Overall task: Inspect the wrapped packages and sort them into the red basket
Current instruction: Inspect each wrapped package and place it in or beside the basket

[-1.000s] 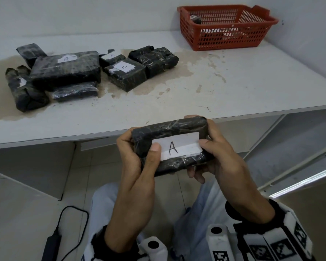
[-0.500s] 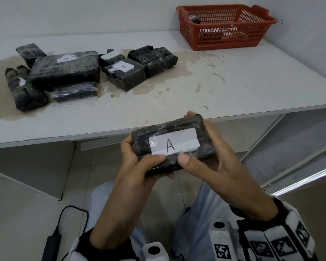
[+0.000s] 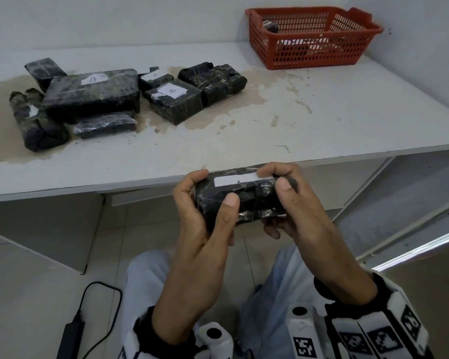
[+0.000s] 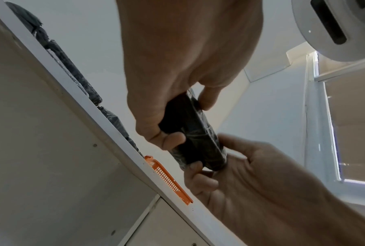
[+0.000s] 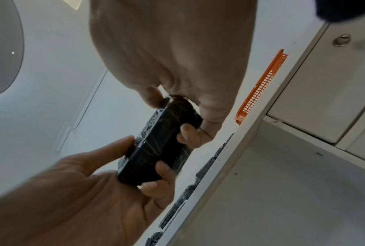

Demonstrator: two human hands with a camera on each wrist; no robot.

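The desk [image 3: 322, 120] carries the red basket [image 3: 311, 40] at its far right corner and, well to the left of the basket, a cluster of wrapped packages [image 3: 91, 92]. Off the desk's near edge, well short of the basket, the held package [image 3: 246, 200] sits between both hands. The left hand [image 3: 208, 216] and right hand [image 3: 293, 203] each curl round one end, thumbs pressed on the near face. It looks like a stiff, fairly light block; the glossy wrap may be slippery, so gripping the short ends seems safest.

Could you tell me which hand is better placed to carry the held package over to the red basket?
Probably the right hand: it already grips the package, and the red basket sits far right.
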